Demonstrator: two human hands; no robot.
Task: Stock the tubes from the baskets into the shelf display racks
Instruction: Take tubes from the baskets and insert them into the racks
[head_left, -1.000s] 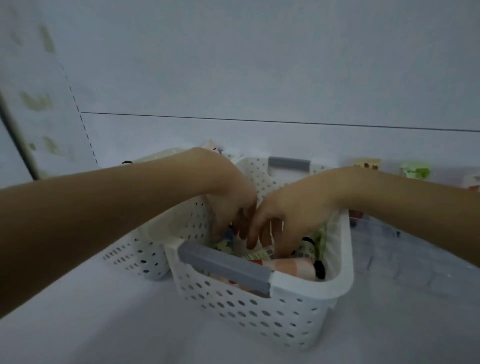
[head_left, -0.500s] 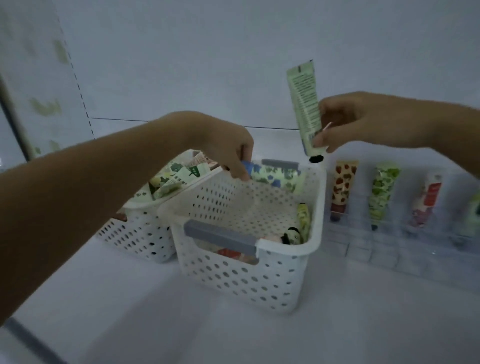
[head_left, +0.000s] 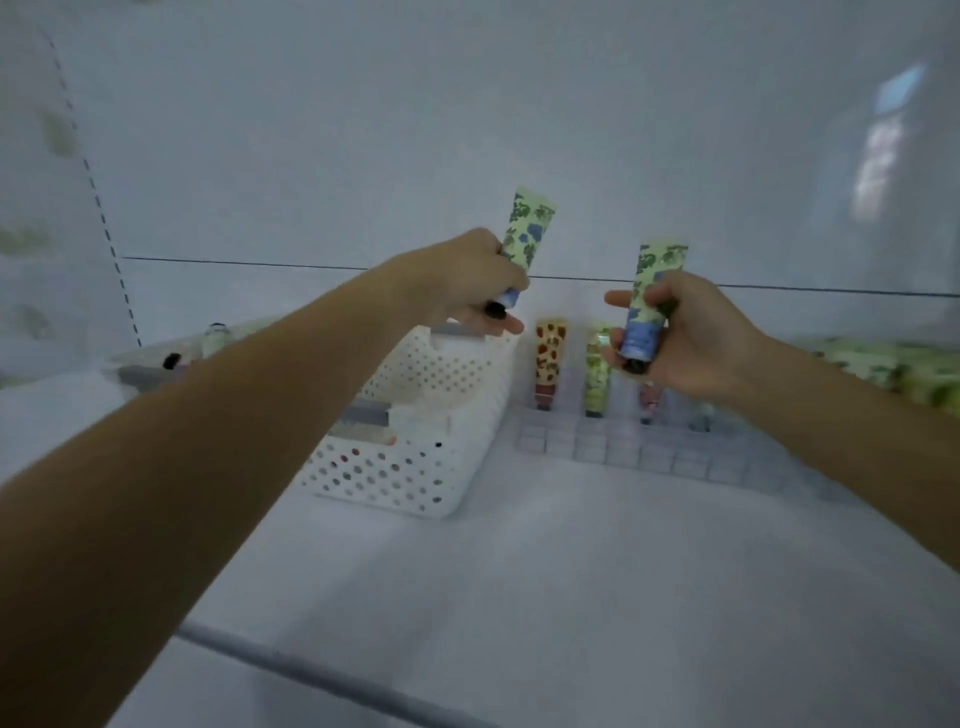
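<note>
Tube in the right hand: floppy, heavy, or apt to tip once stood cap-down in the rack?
Probably light and fairly stiff: the right hand holds the tube upright by its lower part, and the top shows no sag. The cap end looks narrow, so it would likely tip unsupported. The spotted tube stands cap-down in the rack.

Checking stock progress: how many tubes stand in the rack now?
3: spotted tube leftmost, green tube beside it, a third tube partly behind the right hand. More may be hidden there.

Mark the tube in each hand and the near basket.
Left-hand tube (head_left: 527, 234), head view, upper body above the fingers.
Right-hand tube (head_left: 660, 265), head view, upper body.
Basket (head_left: 395, 473), head view, front wall.
</note>
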